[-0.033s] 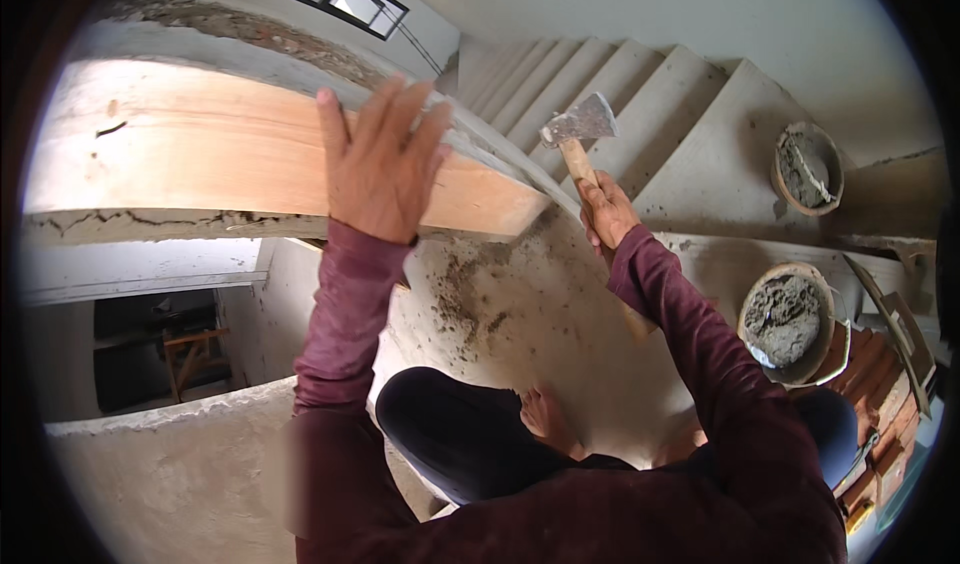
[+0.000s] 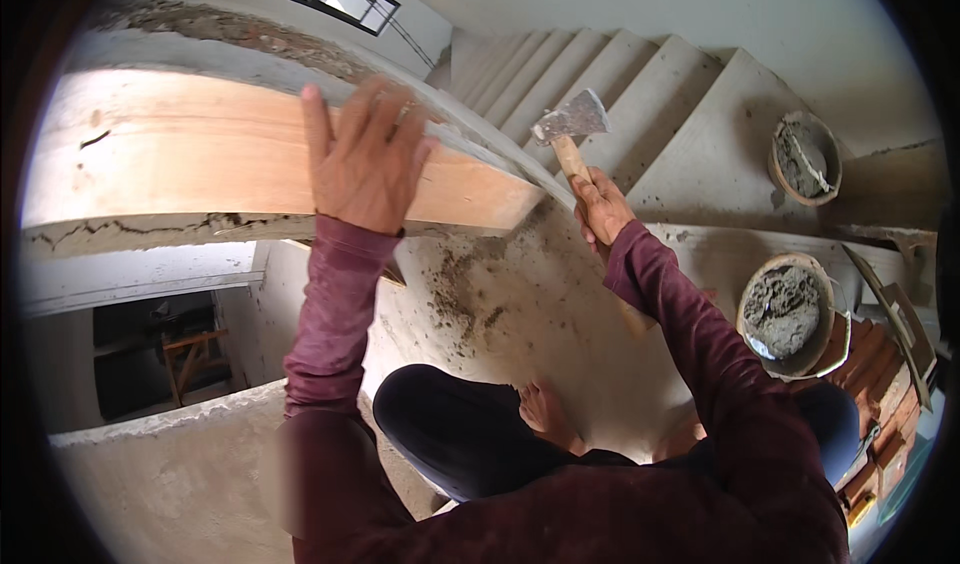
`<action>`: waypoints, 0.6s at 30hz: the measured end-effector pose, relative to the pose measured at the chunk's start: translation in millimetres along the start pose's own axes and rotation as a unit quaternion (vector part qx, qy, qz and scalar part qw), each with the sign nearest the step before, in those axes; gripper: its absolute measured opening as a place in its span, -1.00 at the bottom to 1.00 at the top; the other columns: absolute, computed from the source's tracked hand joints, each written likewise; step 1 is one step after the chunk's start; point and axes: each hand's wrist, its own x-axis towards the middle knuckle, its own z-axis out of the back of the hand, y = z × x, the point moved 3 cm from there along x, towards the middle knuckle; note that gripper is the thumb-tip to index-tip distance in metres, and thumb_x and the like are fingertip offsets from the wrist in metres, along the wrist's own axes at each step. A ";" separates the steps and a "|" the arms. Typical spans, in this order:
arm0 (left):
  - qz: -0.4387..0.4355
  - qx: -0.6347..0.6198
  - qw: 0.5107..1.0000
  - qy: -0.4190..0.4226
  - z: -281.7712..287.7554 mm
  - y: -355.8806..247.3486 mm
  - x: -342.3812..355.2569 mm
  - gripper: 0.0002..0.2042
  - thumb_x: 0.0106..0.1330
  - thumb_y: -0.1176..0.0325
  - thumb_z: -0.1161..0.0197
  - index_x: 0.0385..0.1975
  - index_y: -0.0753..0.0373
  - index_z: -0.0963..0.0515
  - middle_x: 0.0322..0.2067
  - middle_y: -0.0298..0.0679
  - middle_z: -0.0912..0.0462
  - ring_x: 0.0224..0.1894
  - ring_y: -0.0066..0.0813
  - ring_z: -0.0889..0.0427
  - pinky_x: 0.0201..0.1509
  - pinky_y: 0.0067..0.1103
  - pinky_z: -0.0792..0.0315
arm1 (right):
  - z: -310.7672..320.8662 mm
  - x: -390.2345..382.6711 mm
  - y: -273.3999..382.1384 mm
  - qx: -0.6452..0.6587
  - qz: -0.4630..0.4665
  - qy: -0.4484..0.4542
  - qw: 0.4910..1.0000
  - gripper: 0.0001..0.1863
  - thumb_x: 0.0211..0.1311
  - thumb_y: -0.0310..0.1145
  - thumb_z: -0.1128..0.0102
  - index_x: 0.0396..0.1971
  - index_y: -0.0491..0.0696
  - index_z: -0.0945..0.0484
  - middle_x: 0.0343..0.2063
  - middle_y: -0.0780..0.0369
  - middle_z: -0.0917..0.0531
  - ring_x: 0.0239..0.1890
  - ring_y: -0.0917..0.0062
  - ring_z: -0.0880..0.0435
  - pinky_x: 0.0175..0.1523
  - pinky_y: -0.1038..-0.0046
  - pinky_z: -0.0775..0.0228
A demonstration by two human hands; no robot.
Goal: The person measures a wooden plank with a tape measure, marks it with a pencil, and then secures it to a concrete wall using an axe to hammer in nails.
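Observation:
My left hand (image 2: 365, 159) lies flat, fingers spread, on a long pale wooden plank (image 2: 180, 159) that sits against the concrete slab edge (image 2: 150, 232). My right hand (image 2: 600, 209) grips the wooden handle of a hammer (image 2: 570, 119). Its metal head is raised just past the plank's right end. Both sleeves are dark red. I crouch on a concrete landing (image 2: 540, 304) speckled with mortar crumbs, and my bare foot (image 2: 545, 414) shows below.
Concrete stairs (image 2: 640, 84) rise behind the hammer. A round pan of grey mortar (image 2: 785, 309) stands at the right, and another pan with a trowel (image 2: 805, 159) sits on a step. Red bricks (image 2: 880, 384) are stacked at the right edge. At lower left, an opening drops to a wooden stool (image 2: 190, 359).

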 end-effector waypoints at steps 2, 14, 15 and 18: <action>-0.011 0.034 0.999 0.013 -12.6 4.9 -6.7 -0.83 0.12 0.20 -0.27 -0.33 0.05 -0.53 -0.22 -0.45 -0.52 0.09 -0.49 -0.37 0.41 -0.16 0.07 | 0.5 -1.7 -3.6 -0.014 -0.012 0.011 1.000 -0.50 0.35 -0.05 0.12 0.08 -0.14 -0.30 -0.76 0.30 -0.38 -0.83 0.58 -0.32 -0.76 0.44 -0.17; -0.049 0.092 0.994 0.018 -16.8 2.7 -0.4 -0.86 0.09 0.27 -0.29 -0.37 0.02 -0.51 -0.32 -0.50 -0.53 -0.08 -0.51 -0.47 0.33 -0.21 0.00 | -8.4 13.1 -51.2 -0.054 -0.067 -0.009 0.996 -0.56 0.38 0.01 0.15 -0.04 -0.07 -0.33 -0.70 0.33 -0.36 -0.84 0.65 -0.29 -0.80 0.51 -0.17; -0.048 0.097 0.994 0.019 -16.6 2.7 -1.1 -0.86 0.09 0.28 -0.29 -0.37 0.02 -0.51 -0.32 -0.50 -0.53 -0.08 -0.51 -0.47 0.33 -0.21 0.00 | -9.3 12.4 -55.7 -0.060 -0.077 0.005 0.995 -0.53 0.38 0.01 0.14 0.03 -0.08 -0.30 -0.70 0.30 -0.39 -0.83 0.60 -0.32 -0.78 0.48 -0.20; -0.046 0.104 0.993 0.020 -16.9 3.2 -3.6 -0.86 0.08 0.31 -0.28 -0.36 0.02 -0.51 -0.30 -0.51 -0.54 -0.08 -0.51 -0.47 0.33 -0.23 0.01 | -9.0 11.5 -62.8 -0.073 -0.094 0.022 0.993 -0.45 0.37 0.01 0.14 0.15 -0.10 -0.25 -0.69 0.22 -0.44 -0.82 0.51 -0.39 -0.74 0.41 -0.25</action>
